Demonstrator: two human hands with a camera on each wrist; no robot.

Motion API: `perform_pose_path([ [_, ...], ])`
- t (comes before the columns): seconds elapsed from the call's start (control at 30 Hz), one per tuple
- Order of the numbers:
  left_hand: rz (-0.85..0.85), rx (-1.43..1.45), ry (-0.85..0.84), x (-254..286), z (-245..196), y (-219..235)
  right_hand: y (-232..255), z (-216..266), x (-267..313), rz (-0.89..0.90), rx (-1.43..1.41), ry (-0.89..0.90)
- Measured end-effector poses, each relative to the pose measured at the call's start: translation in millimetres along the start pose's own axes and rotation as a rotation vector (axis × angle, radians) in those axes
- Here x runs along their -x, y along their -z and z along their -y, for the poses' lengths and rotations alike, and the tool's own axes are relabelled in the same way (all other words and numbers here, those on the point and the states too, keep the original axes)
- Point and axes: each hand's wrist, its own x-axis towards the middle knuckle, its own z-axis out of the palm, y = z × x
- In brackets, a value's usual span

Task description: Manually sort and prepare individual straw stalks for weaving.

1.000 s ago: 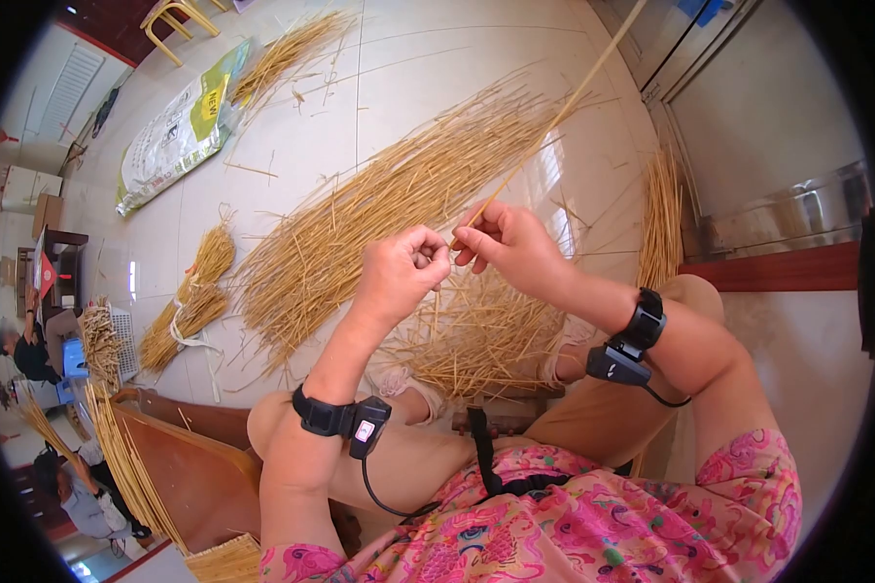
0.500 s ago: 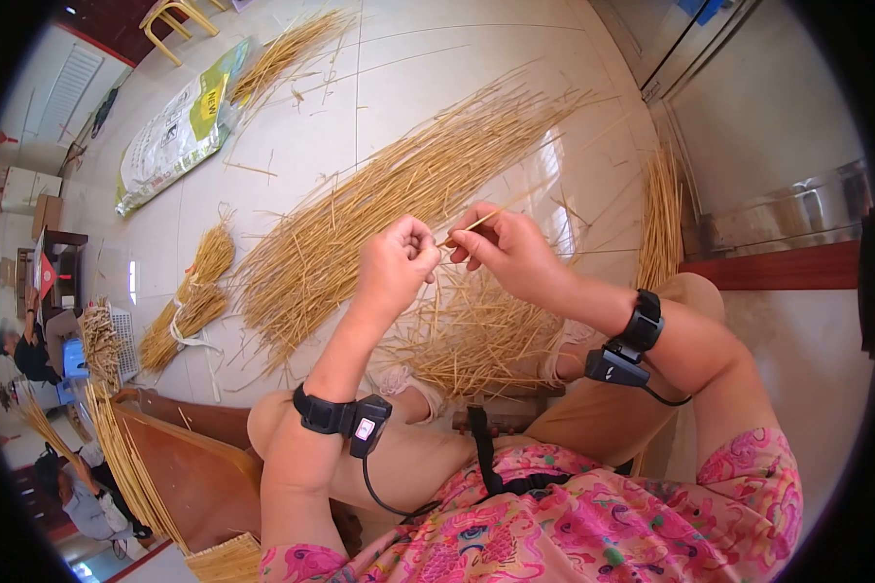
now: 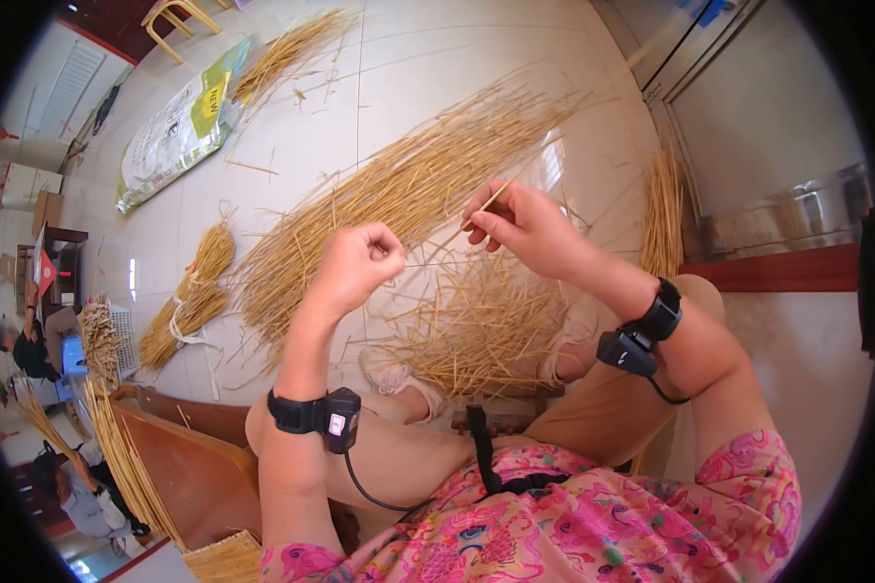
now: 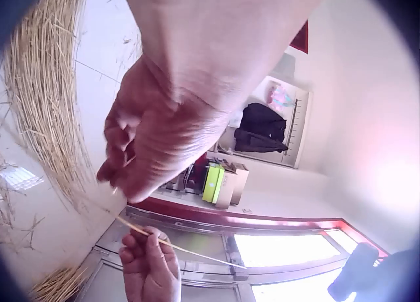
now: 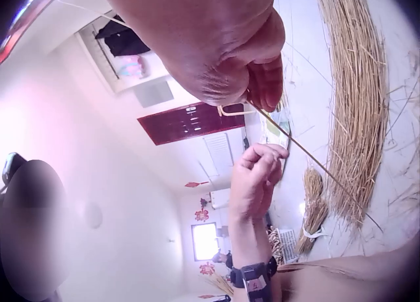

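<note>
A thin straw stalk (image 3: 446, 241) is pinched between the thumb and fingers of my right hand (image 3: 525, 222); its lower end slants down toward the left. My left hand (image 3: 352, 267) is apart from it, fingers curled and thumb against the index finger, with no stalk visible in it. In the left wrist view, the stalk (image 4: 203, 256) crosses the right hand (image 4: 154, 269), below the left hand (image 4: 154, 131). The right wrist view shows the stalk (image 5: 315, 159) running down from the right hand (image 5: 243, 59), past the curled left hand (image 5: 252, 181).
A wide spread of straw (image 3: 389, 194) lies on the tiled floor, with a loose pile (image 3: 486, 335) between the feet. Left are a tied bundle (image 3: 190, 296) and a printed bag (image 3: 180, 131). More straw (image 3: 661, 219) stands by the right wall. A wooden board (image 3: 194, 466) is at lower left.
The hands have parted: my left hand has moved left and slightly down, my right slightly up and right, still pinching the stalk. The stalk now shows between the hands.
</note>
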Motion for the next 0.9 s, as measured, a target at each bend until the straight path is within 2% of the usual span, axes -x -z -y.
perform_pose_path([
  [0.1, 0.338, 0.012, -0.039, 11.1, -17.5, 2.8, 5.1, 1.4, -1.8, 0.070, 0.032, -0.051],
  [0.2, 0.370, 0.013, -0.124, 9.3, -21.4, -13.7, 3.4, 3.3, -1.4, 0.083, 0.117, -0.042],
  [0.23, 0.299, -0.064, -0.128, 5.6, -20.3, -18.4, 2.3, 3.5, -0.9, 0.078, 0.149, -0.037],
  [0.33, -0.105, -0.044, -0.214, -2.0, -19.3, -38.4, 0.8, 1.5, -1.8, 0.075, 0.098, -0.038],
  [0.43, 0.090, 0.138, -0.061, -8.9, -9.3, -37.7, 0.6, 1.5, -2.1, 0.085, 0.127, -0.042],
  [0.53, 0.110, 0.434, -0.018, -8.0, -7.6, -39.7, -1.3, 4.7, -1.6, 0.067, 0.056, -0.053],
  [0.73, 0.080, 0.322, -0.057, -6.0, -9.9, -40.0, -8.1, -7.4, -1.2, 0.060, 0.017, -0.068],
  [0.83, 0.063, 0.343, -0.054, -5.3, -9.2, -43.5, -12.4, -15.0, -1.9, 0.042, 0.081, 0.001],
  [0.9, 0.046, 0.312, -0.059, -3.5, -11.1, -44.2, -13.0, -10.2, 0.6, 0.059, 0.097, -0.037],
])
